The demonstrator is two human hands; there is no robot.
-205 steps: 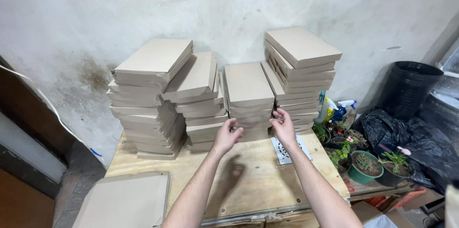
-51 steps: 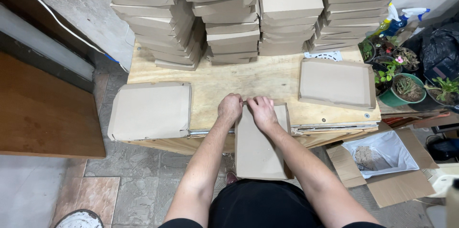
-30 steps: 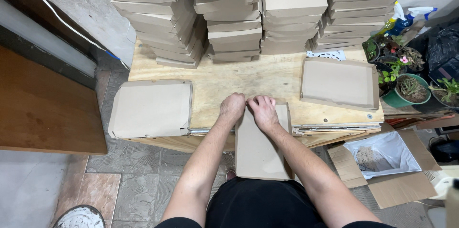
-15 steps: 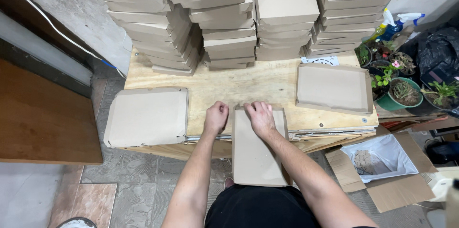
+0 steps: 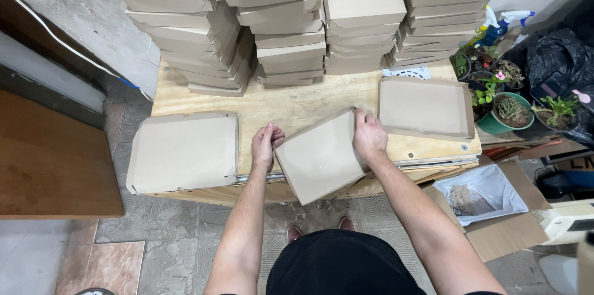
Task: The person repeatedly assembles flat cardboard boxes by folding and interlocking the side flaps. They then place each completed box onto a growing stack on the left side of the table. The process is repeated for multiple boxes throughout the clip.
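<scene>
A flat brown cardboard sheet [image 5: 322,158] lies tilted over the front edge of the plywood table [image 5: 291,103]. My right hand [image 5: 369,135] grips its upper right corner. My left hand [image 5: 266,144] touches its left edge with curled fingers. A flat cardboard blank [image 5: 184,151] lies to the left of my hands. A folded cardboard tray [image 5: 426,108] sits to the right.
Tall stacks of folded cardboard boxes [image 5: 291,17] fill the back of the table against the wall. Potted plants [image 5: 508,109] and a spray bottle [image 5: 499,25] stand at the right. An open box with a white bag [image 5: 481,187] sits on the floor. A dark wooden board [image 5: 49,165] is at the left.
The cardboard sheet hung straight over the table edge under both hands; it is now lifted and turned at an angle, with my hands spread apart on its left and right sides.
</scene>
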